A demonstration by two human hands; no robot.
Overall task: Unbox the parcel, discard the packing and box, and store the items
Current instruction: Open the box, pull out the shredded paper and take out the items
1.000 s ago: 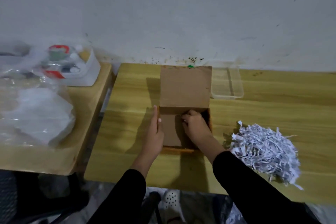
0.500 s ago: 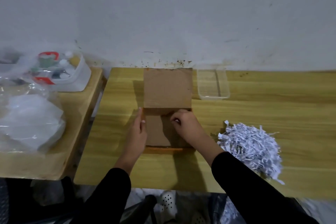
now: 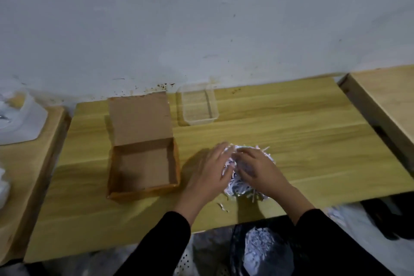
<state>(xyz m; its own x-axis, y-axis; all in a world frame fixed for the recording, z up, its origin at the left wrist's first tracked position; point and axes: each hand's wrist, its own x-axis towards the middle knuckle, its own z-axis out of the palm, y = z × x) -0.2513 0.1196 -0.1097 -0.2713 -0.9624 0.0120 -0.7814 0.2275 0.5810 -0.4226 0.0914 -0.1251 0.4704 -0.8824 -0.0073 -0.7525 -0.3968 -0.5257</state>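
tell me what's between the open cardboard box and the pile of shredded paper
In the head view, the left hand lies between the cardboard box and the shredded paper, over bare table; its fingers reach onto the pile.

I see a clear plastic tub (image 3: 198,105) at the far edge of the wooden bench (image 3: 291,127), close to the stained white wall (image 3: 201,18). A second bench (image 3: 20,163) adjoins the left edge, carrying a white tray (image 3: 22,125); a third (image 3: 385,96) stands beyond the right edge.
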